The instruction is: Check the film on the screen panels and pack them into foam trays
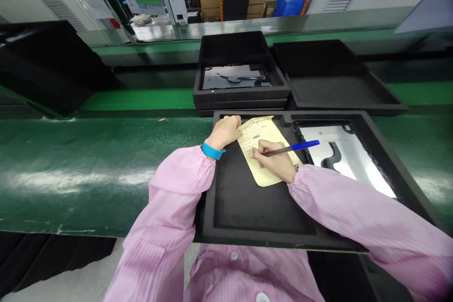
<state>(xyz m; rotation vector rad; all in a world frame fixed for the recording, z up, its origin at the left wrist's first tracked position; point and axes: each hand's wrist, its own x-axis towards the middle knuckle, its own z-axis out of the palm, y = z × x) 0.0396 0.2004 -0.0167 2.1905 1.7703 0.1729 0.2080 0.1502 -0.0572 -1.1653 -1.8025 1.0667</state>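
Right hand (274, 163) pinches a blue pen (292, 148), tip down on a yellow slip of paper (262, 151); the pen's cap end points right. Left hand (226, 131), fingers curled, presses on the slip's upper left corner, a blue wristband (212, 152) at the wrist. The slip lies in the left recess of a black foam tray (255, 207) on the green desk (88, 170). The tray's right recess holds a grey panel (350, 160) with a black cable. Behind it: a stack of trays (240, 89), another panel inside, and an open tray (336, 89) beside. Pink sleeves (170, 207) cover both arms.
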